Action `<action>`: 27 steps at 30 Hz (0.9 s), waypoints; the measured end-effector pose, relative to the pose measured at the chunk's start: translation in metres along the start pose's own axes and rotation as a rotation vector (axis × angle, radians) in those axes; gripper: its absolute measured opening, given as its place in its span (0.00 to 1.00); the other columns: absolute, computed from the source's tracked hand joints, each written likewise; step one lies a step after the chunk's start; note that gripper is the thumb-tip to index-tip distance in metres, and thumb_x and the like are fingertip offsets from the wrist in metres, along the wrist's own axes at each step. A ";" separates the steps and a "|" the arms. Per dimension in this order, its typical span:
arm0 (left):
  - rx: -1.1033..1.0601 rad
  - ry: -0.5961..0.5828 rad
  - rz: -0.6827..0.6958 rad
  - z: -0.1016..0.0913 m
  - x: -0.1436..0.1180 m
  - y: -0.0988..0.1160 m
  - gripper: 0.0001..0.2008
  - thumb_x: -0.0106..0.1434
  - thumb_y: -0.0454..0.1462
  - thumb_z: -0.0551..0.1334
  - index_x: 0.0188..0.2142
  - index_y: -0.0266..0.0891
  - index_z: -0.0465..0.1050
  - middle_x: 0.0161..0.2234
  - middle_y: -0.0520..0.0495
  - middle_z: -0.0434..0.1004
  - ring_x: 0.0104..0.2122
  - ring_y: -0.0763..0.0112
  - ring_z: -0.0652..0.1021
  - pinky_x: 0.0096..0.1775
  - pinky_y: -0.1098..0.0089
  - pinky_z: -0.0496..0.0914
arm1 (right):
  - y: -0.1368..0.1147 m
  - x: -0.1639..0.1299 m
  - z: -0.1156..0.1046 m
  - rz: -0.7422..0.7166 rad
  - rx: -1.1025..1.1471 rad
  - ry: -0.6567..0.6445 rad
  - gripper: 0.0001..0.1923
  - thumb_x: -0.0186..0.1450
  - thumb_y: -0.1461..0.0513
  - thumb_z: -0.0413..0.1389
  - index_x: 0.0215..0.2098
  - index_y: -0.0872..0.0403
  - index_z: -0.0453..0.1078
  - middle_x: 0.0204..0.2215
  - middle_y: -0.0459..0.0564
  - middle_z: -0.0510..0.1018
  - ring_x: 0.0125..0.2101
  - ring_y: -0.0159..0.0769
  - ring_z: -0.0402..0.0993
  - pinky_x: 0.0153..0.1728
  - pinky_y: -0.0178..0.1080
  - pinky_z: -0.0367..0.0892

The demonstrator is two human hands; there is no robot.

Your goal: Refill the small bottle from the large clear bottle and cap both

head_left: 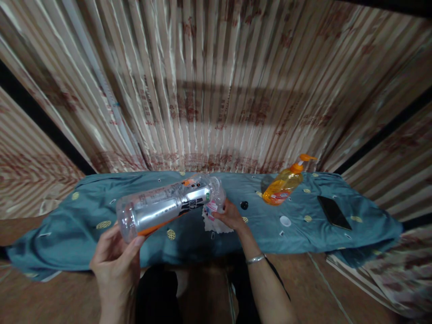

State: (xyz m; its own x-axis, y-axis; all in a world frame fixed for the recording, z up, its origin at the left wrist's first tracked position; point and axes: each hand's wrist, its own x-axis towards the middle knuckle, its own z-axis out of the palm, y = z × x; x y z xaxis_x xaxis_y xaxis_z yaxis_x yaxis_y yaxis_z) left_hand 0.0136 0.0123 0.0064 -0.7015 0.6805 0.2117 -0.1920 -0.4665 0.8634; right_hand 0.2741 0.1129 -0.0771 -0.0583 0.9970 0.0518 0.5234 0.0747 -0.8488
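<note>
While both hands are holding it over the front of the bench [293, 243], a clear bottle [158, 209] is lying tilted in the air, with its base toward the left and its neck end higher, toward the right. Its plastic wall is shining, and a silver label with orange parts and dark letters is wrapping its body. Because this label is covering so much, I cannot tell whether some liquid is inside.

To the right, a pump bottle [283, 184] is standing on the bench; amber liquid is showing through its transparent wall, and an orange pump head is topping it. Near it, a small round black cap [244, 205] and a flat white disc [285, 221] are lying apart from each other. Farther right, a thin dark rectangle [333, 212], smooth and looking like a phone, is resting flat.

Soft blue-green fabric [192, 247] with yellow pineapple prints is covering the bench, and behind it a pleated curtain [216, 121] with reddish patterns is hanging.

The left hand [116, 254] is curving, half closed, under the base of the clear bottle, its thumb pressing the near side. The right hand [232, 217], wearing a silver bracelet [255, 259] at the wrist, is pinching a thin white piece [219, 226] with pink print against the neck end; its farther fingers are partly hiding.
</note>
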 end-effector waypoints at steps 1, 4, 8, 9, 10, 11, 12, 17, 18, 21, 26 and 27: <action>-0.001 0.003 0.002 0.000 0.000 0.000 0.25 0.33 0.42 0.82 0.33 0.46 0.80 0.34 0.53 0.81 0.38 0.62 0.80 0.63 0.43 0.63 | 0.000 0.000 0.000 -0.004 -0.002 0.002 0.24 0.55 0.63 0.66 0.49 0.51 0.72 0.40 0.49 0.83 0.41 0.46 0.81 0.46 0.45 0.73; 0.008 0.002 -0.003 0.000 0.000 0.000 0.25 0.33 0.42 0.82 0.33 0.45 0.79 0.36 0.53 0.81 0.39 0.61 0.80 0.64 0.40 0.60 | 0.000 0.000 0.000 -0.017 -0.016 0.013 0.25 0.55 0.63 0.66 0.51 0.52 0.71 0.42 0.50 0.83 0.42 0.46 0.81 0.47 0.45 0.73; 0.029 -0.012 0.006 -0.002 -0.001 0.000 0.24 0.35 0.42 0.82 0.33 0.45 0.80 0.37 0.52 0.82 0.41 0.59 0.81 0.64 0.38 0.58 | -0.001 -0.001 0.001 -0.004 -0.037 0.005 0.25 0.56 0.62 0.66 0.52 0.53 0.71 0.44 0.52 0.83 0.43 0.46 0.80 0.47 0.45 0.72; 0.030 -0.015 0.010 -0.002 -0.001 0.000 0.24 0.35 0.42 0.82 0.33 0.45 0.80 0.36 0.51 0.82 0.41 0.58 0.81 0.64 0.38 0.58 | -0.001 0.000 0.001 0.004 -0.040 0.006 0.25 0.56 0.62 0.66 0.52 0.53 0.71 0.44 0.52 0.83 0.43 0.47 0.80 0.48 0.46 0.72; 0.032 -0.017 0.017 -0.002 -0.001 0.000 0.24 0.36 0.42 0.82 0.33 0.45 0.80 0.36 0.51 0.82 0.42 0.58 0.81 0.64 0.38 0.59 | 0.000 0.000 0.001 0.012 -0.041 0.009 0.25 0.56 0.62 0.66 0.51 0.53 0.71 0.44 0.52 0.83 0.44 0.47 0.80 0.48 0.46 0.72; 0.034 -0.022 0.025 -0.002 -0.001 0.000 0.23 0.36 0.42 0.81 0.33 0.45 0.80 0.36 0.51 0.82 0.43 0.57 0.81 0.64 0.39 0.60 | 0.000 0.000 0.001 0.014 -0.038 0.013 0.25 0.55 0.62 0.66 0.51 0.53 0.71 0.44 0.52 0.83 0.44 0.46 0.80 0.48 0.46 0.72; 0.036 -0.027 0.035 -0.002 -0.001 0.000 0.23 0.36 0.42 0.81 0.33 0.45 0.79 0.37 0.51 0.82 0.44 0.56 0.81 0.64 0.40 0.60 | 0.000 0.000 0.001 0.011 -0.030 0.016 0.25 0.55 0.62 0.66 0.51 0.52 0.71 0.44 0.51 0.83 0.44 0.46 0.80 0.48 0.45 0.72; 0.036 -0.035 0.046 -0.001 -0.002 0.000 0.23 0.37 0.42 0.81 0.34 0.45 0.80 0.37 0.51 0.83 0.44 0.56 0.82 0.63 0.40 0.62 | 0.003 0.001 0.002 -0.017 0.001 0.019 0.25 0.55 0.62 0.66 0.50 0.53 0.72 0.43 0.51 0.84 0.43 0.46 0.81 0.47 0.44 0.73; 0.034 -0.031 0.043 -0.001 -0.002 0.000 0.24 0.36 0.42 0.81 0.34 0.45 0.80 0.37 0.51 0.83 0.44 0.56 0.81 0.64 0.39 0.61 | 0.003 0.001 0.002 -0.020 0.000 0.017 0.25 0.55 0.62 0.66 0.50 0.54 0.71 0.43 0.52 0.84 0.43 0.46 0.81 0.47 0.44 0.73; 0.024 -0.034 0.043 0.000 -0.002 0.002 0.24 0.35 0.42 0.82 0.34 0.46 0.80 0.37 0.52 0.83 0.44 0.56 0.81 0.64 0.38 0.59 | 0.004 0.001 0.002 -0.022 -0.002 0.010 0.24 0.55 0.61 0.66 0.50 0.55 0.71 0.43 0.53 0.83 0.44 0.46 0.81 0.47 0.43 0.73; 0.033 -0.051 0.047 -0.002 -0.002 0.000 0.24 0.36 0.43 0.81 0.34 0.46 0.79 0.38 0.51 0.83 0.44 0.56 0.81 0.63 0.37 0.61 | 0.003 0.001 0.001 -0.014 -0.003 0.006 0.23 0.55 0.61 0.66 0.49 0.53 0.71 0.42 0.51 0.83 0.43 0.45 0.80 0.47 0.43 0.73; 0.041 -0.053 0.056 -0.003 -0.001 -0.001 0.24 0.37 0.44 0.81 0.34 0.46 0.79 0.38 0.51 0.82 0.44 0.56 0.81 0.63 0.38 0.62 | 0.003 0.001 0.001 -0.008 -0.016 0.014 0.23 0.55 0.61 0.66 0.49 0.53 0.72 0.42 0.50 0.83 0.43 0.45 0.80 0.46 0.43 0.73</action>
State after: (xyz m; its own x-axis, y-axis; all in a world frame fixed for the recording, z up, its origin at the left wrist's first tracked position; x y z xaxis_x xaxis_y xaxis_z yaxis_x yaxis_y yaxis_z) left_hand 0.0130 0.0101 0.0044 -0.6727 0.6835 0.2832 -0.1242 -0.4817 0.8675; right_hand 0.2745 0.1142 -0.0803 -0.0512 0.9965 0.0660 0.5361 0.0832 -0.8401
